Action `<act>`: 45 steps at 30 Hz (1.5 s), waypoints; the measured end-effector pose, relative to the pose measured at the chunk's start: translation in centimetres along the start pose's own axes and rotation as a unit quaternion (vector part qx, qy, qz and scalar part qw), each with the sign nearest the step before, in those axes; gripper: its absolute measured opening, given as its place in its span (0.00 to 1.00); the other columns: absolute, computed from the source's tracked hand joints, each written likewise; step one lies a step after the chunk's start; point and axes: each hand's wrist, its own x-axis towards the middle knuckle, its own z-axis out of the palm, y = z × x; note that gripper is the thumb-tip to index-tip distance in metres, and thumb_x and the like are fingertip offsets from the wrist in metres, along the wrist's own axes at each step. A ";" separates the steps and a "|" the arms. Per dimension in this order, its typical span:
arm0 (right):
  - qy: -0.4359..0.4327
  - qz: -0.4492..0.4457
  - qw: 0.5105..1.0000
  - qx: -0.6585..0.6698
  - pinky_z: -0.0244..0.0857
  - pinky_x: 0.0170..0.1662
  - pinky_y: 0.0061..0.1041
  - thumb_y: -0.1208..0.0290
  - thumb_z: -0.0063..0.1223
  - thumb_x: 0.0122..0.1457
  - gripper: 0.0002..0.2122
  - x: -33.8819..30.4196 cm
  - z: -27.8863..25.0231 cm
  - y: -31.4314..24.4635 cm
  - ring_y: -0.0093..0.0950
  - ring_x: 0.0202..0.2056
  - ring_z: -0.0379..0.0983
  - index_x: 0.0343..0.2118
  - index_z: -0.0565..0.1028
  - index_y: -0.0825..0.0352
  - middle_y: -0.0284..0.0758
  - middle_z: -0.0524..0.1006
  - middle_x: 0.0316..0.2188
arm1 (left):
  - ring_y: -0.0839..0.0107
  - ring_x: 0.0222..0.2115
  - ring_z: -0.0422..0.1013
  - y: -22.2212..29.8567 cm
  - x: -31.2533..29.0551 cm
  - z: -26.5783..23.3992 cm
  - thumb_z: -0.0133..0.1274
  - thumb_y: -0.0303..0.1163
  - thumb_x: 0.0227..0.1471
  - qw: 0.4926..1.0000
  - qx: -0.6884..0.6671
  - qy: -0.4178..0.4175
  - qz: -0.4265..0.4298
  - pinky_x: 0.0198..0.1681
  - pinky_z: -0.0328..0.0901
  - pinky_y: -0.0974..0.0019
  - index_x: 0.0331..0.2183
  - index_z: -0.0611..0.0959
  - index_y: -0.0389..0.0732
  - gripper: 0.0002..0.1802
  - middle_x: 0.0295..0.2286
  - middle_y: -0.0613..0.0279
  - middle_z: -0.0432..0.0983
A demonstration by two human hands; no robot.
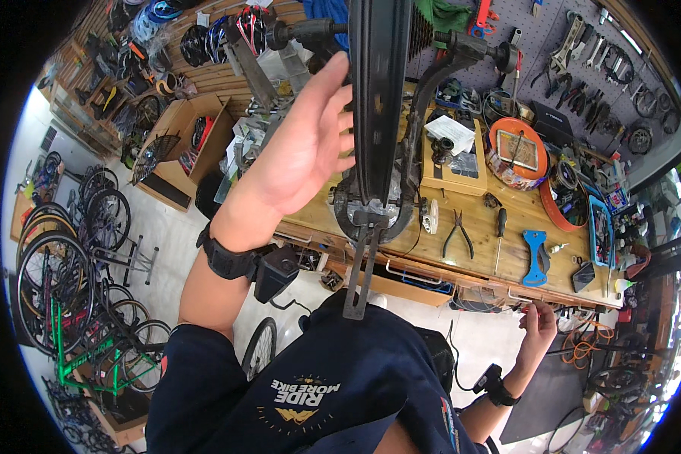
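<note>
A black bicycle wheel (378, 98) stands edge-on in front of me, in a dark metal truing stand (424, 98). My left hand (303, 151) is raised at its left side. The fingers are stretched out and the thumb points up. The fingertips meet the wheel's edge in view; whether they press on it I cannot tell. Low at the right, beyond the bench's front edge, is my right hand (539, 321) with curled fingers. A small red bit shows by its fingertips, too small to name. A slotted metal gauge arm (362, 272) juts from the stand toward me.
On the wooden bench (484, 261) lie pliers (458, 233), a screwdriver (500, 234) and a blue tool (536, 257). An orange round tub (516, 147) and a cardboard box (461, 178) sit behind. Drawers stick out below. Bicycles (76, 333) stand at the left.
</note>
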 end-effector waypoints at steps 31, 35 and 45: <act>0.000 0.014 1.000 -0.022 0.60 0.27 0.14 0.73 0.53 0.61 0.07 1.3 1.1 1.4 0.16 0.24 0.68 0.38 0.74 0.71 0.31 0.76 0.25 | 0.60 0.51 0.68 -5.8 1.9 -3.8 0.62 0.43 0.51 0.846 0.532 -0.014 -0.025 0.53 0.64 0.60 0.55 0.65 0.27 0.39 0.48 0.45 0.70; -0.008 0.012 1.000 -0.025 0.60 0.27 0.14 0.73 0.53 0.61 0.08 1.2 1.0 1.1 0.15 0.24 0.67 0.38 0.74 0.71 0.31 0.75 0.26 | 0.66 0.46 0.71 -8.5 2.5 -7.1 0.51 0.54 0.57 0.949 0.313 0.027 -0.030 0.49 0.66 0.64 0.51 0.73 0.34 0.33 0.45 0.54 0.75; -0.001 0.016 0.999 -0.033 0.60 0.27 0.13 0.72 0.53 0.61 0.07 1.2 0.8 1.3 0.15 0.24 0.66 0.38 0.74 0.71 0.30 0.75 0.26 | 0.63 0.48 0.71 -8.6 4.3 -6.2 0.34 0.66 0.59 0.985 -0.029 -0.028 -0.166 0.51 0.64 0.63 0.49 0.72 0.41 0.37 0.46 0.56 0.74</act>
